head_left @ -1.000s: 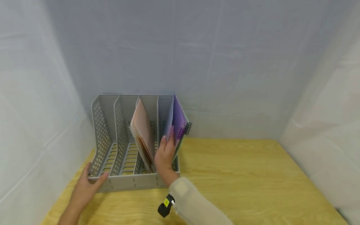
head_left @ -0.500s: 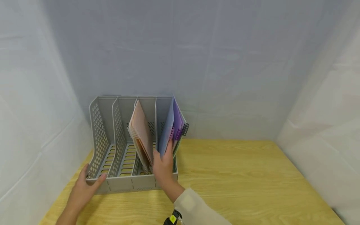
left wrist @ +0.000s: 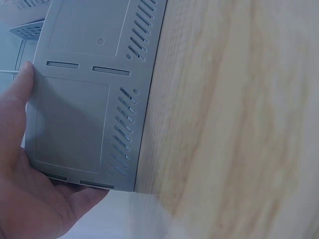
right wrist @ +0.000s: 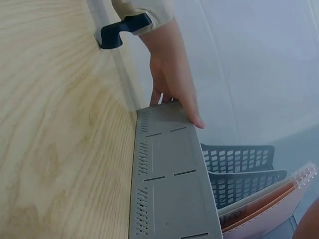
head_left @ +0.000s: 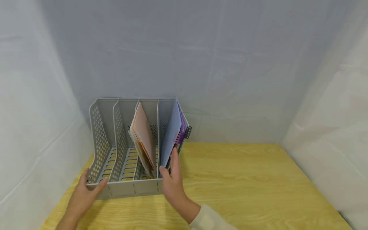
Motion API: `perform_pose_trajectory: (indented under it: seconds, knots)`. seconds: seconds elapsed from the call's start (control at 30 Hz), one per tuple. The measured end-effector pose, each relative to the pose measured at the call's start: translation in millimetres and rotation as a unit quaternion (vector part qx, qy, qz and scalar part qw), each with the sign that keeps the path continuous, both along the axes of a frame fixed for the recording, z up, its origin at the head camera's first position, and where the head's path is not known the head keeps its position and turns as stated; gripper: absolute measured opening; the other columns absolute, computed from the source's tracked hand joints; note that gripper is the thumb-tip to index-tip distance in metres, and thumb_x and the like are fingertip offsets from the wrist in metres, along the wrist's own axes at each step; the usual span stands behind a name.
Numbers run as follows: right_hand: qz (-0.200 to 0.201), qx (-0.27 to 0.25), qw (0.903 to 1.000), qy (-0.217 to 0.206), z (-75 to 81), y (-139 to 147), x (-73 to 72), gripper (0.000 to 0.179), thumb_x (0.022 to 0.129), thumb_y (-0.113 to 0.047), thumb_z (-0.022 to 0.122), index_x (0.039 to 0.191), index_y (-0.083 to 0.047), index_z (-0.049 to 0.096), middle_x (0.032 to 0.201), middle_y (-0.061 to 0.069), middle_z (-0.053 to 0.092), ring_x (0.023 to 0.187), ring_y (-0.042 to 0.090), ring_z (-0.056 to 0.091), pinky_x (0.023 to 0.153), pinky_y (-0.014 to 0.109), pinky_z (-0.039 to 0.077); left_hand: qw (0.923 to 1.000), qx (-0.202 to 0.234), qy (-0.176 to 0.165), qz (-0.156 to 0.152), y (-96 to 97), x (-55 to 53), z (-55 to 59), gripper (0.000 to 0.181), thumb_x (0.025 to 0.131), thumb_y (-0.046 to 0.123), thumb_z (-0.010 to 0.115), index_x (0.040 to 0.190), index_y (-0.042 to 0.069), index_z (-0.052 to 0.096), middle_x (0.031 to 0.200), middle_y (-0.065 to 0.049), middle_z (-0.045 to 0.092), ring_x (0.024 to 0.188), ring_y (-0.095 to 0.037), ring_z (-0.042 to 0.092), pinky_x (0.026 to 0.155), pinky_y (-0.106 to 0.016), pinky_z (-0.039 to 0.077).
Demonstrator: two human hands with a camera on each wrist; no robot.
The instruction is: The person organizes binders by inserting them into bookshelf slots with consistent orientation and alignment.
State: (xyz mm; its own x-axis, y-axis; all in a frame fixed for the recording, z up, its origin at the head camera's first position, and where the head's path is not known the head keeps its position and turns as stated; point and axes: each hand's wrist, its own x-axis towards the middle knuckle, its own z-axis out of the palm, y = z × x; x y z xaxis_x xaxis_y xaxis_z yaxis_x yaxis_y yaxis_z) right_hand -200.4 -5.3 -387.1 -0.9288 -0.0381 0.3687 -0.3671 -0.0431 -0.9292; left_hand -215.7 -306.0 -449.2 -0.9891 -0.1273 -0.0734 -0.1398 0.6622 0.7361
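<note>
A grey desktop file rack (head_left: 120,189) with upright dividers stands on the wooden table. My left hand (head_left: 83,195) grips its front left corner, thumb over the front wall and fingers round the side; the left wrist view shows this hand (left wrist: 30,164) close up. At the rightmost slot my right hand (head_left: 173,185) has its fingers straight, the tips at the lower edge of a blue spiral notebook (head_left: 172,127). Behind that lean a purple notebook (head_left: 183,123) and a pale green one, mostly hidden. Pink spiral notebooks (head_left: 145,134) lean in the slot to the left.
The wooden table (head_left: 244,179) extends to the right of the rack. A pale sheet wall (head_left: 230,70) rises behind, with white side sheets (head_left: 37,111) left and right. A dark wrist band (right wrist: 122,30) shows on the left sleeve in the right wrist view.
My right hand has slid down and toward me from the notebooks' coils to their lower edge. The blue notebook has tipped right, against the purple one. My left hand keeps its grip.
</note>
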Motion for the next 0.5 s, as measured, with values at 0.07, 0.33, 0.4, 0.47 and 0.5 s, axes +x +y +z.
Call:
perform_pose_trajectory:
  seconds: [0.07, 0.33, 0.4, 0.47, 0.5]
  knots:
    - [0.004, 0.004, 1.0, -0.007, -0.7, 2, 3.9, 0.073, 0.098, -0.007, 0.046, 0.156, -0.008, 0.002, 0.162, 0.012, 0.006, 0.148, 0.032, 0.011, 0.118, 0.051, 0.016, 1.0, 0.001, 0.001, 0.0, 0.0, -0.1, 0.4, 0.103, 0.095, 0.06, 0.046, 0.15, 0.002, -0.019, 0.154, -0.034, -0.007, 0.135, -0.063, 0.008, 0.103, -0.077, 0.015]
    - [0.042, 0.016, 0.999, -0.005, -5.2, 18, 18.3, 0.068, 0.101, -0.006, 0.043, 0.156, -0.007, 0.003, 0.162, 0.01, 0.006, 0.148, 0.029, 0.01, 0.116, 0.047, 0.023, 1.0, 0.002, 0.0, 0.0, 1.5, 1.1, 1.5, 0.104, 0.095, 0.06, 0.046, 0.15, 0.001, -0.019, 0.154, -0.035, -0.006, 0.135, -0.062, 0.008, 0.104, -0.076, 0.014]
    - [0.051, 0.015, 0.9986, 0.002, -5.6, 24, 21.7, 0.067, 0.102, -0.007, 0.043, 0.156, -0.006, 0.003, 0.162, 0.012, 0.005, 0.148, 0.032, 0.009, 0.116, 0.048, 0.019, 1.0, 0.002, -0.001, 0.0, 1.6, 1.5, 2.1, 0.104, 0.095, 0.06, 0.046, 0.15, 0.001, -0.019, 0.154, -0.035, -0.006, 0.135, -0.063, 0.008, 0.104, -0.076, 0.014]
    - [0.055, 0.017, 0.9983, 0.007, -4.9, 29, 25.2, 0.067, 0.102, -0.007, 0.044, 0.156, -0.005, 0.004, 0.162, 0.013, 0.005, 0.147, 0.033, 0.009, 0.117, 0.048, 0.016, 1.0, -0.001, 0.001, 0.0, 1.7, 1.9, 2.8, 0.104, 0.095, 0.06, 0.047, 0.15, 0.0, -0.018, 0.154, -0.036, -0.005, 0.135, -0.063, 0.008, 0.104, -0.076, 0.014]
    - [0.056, 0.02, 0.9982, 0.008, -4.2, 32, 27.3, 0.067, 0.102, -0.009, 0.045, 0.156, -0.005, 0.005, 0.162, 0.013, 0.005, 0.148, 0.033, 0.008, 0.117, 0.048, 0.015, 1.0, -0.002, 0.005, 0.0, 1.6, 2.1, 2.9, 0.104, 0.095, 0.059, 0.047, 0.15, 0.0, -0.018, 0.154, -0.036, -0.005, 0.135, -0.063, 0.008, 0.103, -0.077, 0.014]
